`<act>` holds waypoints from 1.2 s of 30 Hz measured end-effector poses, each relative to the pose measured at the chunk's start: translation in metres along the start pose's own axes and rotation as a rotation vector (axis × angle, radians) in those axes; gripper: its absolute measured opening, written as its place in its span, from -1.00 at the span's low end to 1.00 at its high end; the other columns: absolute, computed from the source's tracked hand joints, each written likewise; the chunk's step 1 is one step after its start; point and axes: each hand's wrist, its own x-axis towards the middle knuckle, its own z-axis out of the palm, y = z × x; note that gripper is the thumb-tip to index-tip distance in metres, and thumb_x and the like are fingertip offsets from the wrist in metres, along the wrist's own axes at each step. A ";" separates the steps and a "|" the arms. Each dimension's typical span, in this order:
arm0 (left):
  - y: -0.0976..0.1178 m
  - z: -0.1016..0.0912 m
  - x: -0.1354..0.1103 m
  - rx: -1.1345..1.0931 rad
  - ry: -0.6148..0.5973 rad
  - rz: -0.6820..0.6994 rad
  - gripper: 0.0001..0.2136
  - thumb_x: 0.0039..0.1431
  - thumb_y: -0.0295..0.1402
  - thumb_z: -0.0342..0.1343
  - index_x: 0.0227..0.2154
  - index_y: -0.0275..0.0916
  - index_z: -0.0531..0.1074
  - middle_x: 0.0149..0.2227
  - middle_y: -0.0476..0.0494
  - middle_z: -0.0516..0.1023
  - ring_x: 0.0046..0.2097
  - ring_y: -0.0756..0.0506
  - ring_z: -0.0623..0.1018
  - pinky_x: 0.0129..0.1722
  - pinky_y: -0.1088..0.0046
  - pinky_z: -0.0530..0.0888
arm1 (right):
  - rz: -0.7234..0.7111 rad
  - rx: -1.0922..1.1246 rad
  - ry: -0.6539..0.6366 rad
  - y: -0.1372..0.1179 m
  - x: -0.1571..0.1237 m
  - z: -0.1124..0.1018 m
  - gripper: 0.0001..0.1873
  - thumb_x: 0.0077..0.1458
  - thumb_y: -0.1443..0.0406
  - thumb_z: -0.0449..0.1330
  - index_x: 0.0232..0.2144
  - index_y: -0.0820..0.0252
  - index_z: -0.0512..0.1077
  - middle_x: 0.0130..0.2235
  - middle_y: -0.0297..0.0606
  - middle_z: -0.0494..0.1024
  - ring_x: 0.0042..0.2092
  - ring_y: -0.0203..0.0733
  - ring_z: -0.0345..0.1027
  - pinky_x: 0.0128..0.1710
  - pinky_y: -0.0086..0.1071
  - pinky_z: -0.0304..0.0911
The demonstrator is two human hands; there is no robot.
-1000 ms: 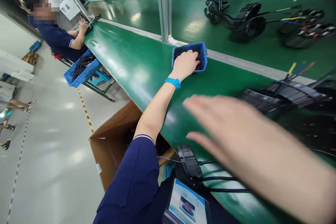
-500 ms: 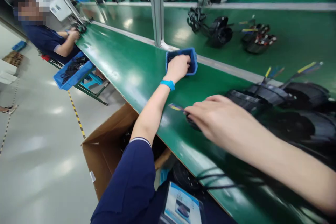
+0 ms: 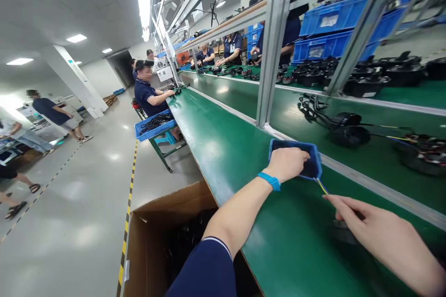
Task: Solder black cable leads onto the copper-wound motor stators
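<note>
My left hand [image 3: 288,163], with a blue band at the wrist, reaches into a small blue bin [image 3: 315,148] on the green bench. Its fingers are curled, their tips partly hidden, and I cannot make out what they hold. Close in front of the bin, my right hand [image 3: 374,222] pinches a cable with thin coloured wires [image 3: 321,186], yellow and blue among them. The wire ends point up towards the bin's near corner. Below the right hand a dark shape is blurred.
A cardboard box [image 3: 149,236] holding dark parts stands against the bench edge. A metal post [image 3: 270,55] rises behind the bin. Black motor-like parts [image 3: 348,130] lie on the far green strip. A co-worker [image 3: 149,90] sits further along, beside a blue crate [image 3: 139,132] of black cables.
The view has swung upwards and left. My right hand has brought the wires closer to the bin. My left hand stays in the bin.
</note>
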 end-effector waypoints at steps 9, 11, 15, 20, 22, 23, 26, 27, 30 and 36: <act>0.008 -0.006 -0.002 0.030 0.022 0.014 -0.72 0.34 -0.51 -0.09 -0.14 -0.28 0.55 -0.13 -0.22 0.59 -0.09 -0.13 0.56 -0.08 0.38 0.46 | -0.055 0.405 0.133 -0.005 -0.001 -0.019 -0.55 -0.14 -0.03 0.21 -0.31 0.15 0.58 -0.38 -0.09 0.64 -0.33 0.05 0.54 -0.25 -0.16 0.36; 0.009 -0.007 0.000 0.023 0.041 0.006 -0.72 0.35 -0.49 -0.09 -0.16 -0.27 0.56 -0.14 -0.22 0.57 -0.11 -0.13 0.55 -0.08 0.40 0.45 | -0.069 0.492 0.133 -0.004 0.000 -0.018 -0.52 -0.15 0.00 0.23 -0.29 0.24 0.58 -0.39 -0.13 0.61 -0.41 -0.06 0.49 -0.31 -0.24 0.36; 0.008 -0.008 0.003 -0.040 0.070 0.005 -0.73 0.36 -0.45 -0.05 -0.21 -0.23 0.59 -0.15 -0.20 0.55 -0.10 -0.12 0.54 -0.05 0.41 0.44 | -0.037 0.539 0.179 -0.001 0.004 -0.017 -0.56 -0.10 0.00 0.25 -0.39 0.26 0.59 -0.51 -0.24 0.52 -0.52 -0.23 0.34 -0.47 -0.37 0.23; 0.005 -0.006 0.005 -0.160 0.114 0.001 -0.77 0.29 -0.51 0.03 -0.21 -0.20 0.60 -0.13 -0.14 0.59 -0.09 -0.11 0.56 -0.01 0.39 0.45 | 0.003 0.624 0.223 0.001 0.006 -0.018 -0.58 -0.10 -0.02 0.30 -0.49 0.26 0.58 -0.58 -0.30 0.43 -0.58 -0.31 0.22 -0.56 -0.42 0.09; 0.003 -0.004 0.006 -0.223 0.130 0.007 -0.77 0.25 -0.54 0.05 -0.22 -0.20 0.60 -0.14 -0.12 0.60 -0.10 -0.11 0.57 -0.01 0.38 0.46 | 0.016 0.676 0.225 0.001 0.006 -0.019 -0.58 -0.13 -0.02 0.34 -0.50 0.26 0.58 -0.56 -0.29 0.46 -0.58 -0.32 0.23 -0.57 -0.43 0.10; 0.002 -0.003 0.007 -0.254 0.136 0.006 -0.77 0.23 -0.56 0.07 -0.23 -0.20 0.61 -0.14 -0.12 0.61 -0.11 -0.11 0.57 -0.02 0.37 0.47 | 0.024 0.704 0.222 0.001 0.007 -0.019 -0.58 -0.15 -0.01 0.35 -0.51 0.27 0.57 -0.56 -0.28 0.47 -0.58 -0.32 0.24 -0.57 -0.43 0.11; -0.001 -0.001 0.010 -0.332 0.156 0.000 -0.79 0.20 -0.57 0.10 -0.26 -0.22 0.61 -0.18 -0.13 0.62 -0.14 -0.11 0.57 -0.02 0.34 0.48 | 0.053 0.789 0.206 0.001 0.008 -0.020 -0.59 -0.19 0.01 0.41 -0.51 0.28 0.58 -0.52 -0.23 0.52 -0.57 -0.32 0.29 -0.57 -0.44 0.16; -0.002 -0.001 0.010 -0.354 0.163 0.001 -0.80 0.20 -0.57 0.11 -0.27 -0.23 0.61 -0.19 -0.14 0.62 -0.14 -0.11 0.57 -0.01 0.33 0.48 | 0.065 0.818 0.201 0.001 0.008 -0.020 -0.59 -0.20 0.02 0.43 -0.50 0.28 0.58 -0.51 -0.21 0.54 -0.56 -0.31 0.31 -0.56 -0.44 0.20; -0.002 -0.001 0.013 -0.481 0.182 -0.006 -0.79 0.21 -0.58 0.08 -0.27 -0.25 0.60 -0.19 -0.16 0.60 -0.17 -0.08 0.57 -0.01 0.32 0.50 | 0.106 0.893 0.193 0.003 0.009 -0.021 -0.59 -0.21 0.06 0.47 -0.45 0.30 0.59 -0.47 -0.15 0.59 -0.54 -0.30 0.37 -0.54 -0.44 0.28; 0.020 -0.018 0.008 -1.041 -0.006 -0.028 -0.85 0.14 -0.45 0.15 -0.25 -0.35 0.57 -0.30 -0.15 0.59 -0.36 0.02 0.53 -0.27 0.46 0.53 | 0.140 0.977 0.179 0.001 0.008 -0.024 -0.61 -0.26 0.12 0.52 -0.46 0.31 0.59 -0.48 -0.14 0.59 -0.56 -0.31 0.37 -0.57 -0.47 0.29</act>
